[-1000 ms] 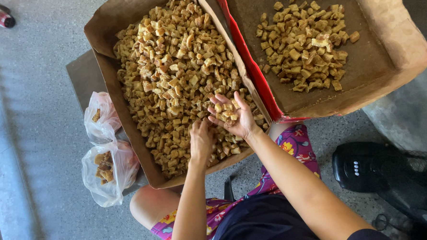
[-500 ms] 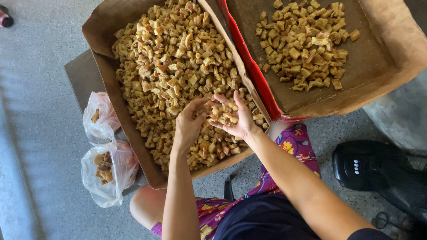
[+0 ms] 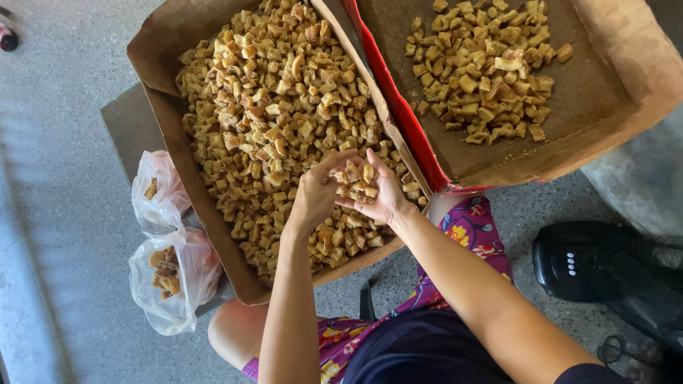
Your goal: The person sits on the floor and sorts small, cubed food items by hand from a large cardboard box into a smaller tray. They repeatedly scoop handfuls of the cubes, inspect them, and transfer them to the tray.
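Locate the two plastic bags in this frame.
In the head view, the two plastic bags lie on the floor at lower left, against the big cardboard box of fried pieces.

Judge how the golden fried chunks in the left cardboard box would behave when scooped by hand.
The fried chunks look dry and puffy, so probably light and brittle. They lie loose and irregular; some would likely spill off the right hand's open palm. The left hand hovers beside it.

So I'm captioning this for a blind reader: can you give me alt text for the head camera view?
Seen from above, a person's right hand cups a small heap of golden fried pieces while the left hand picks at it, over a cardboard box full of them. A second box holds fewer; two plastic bags lie on the floor.
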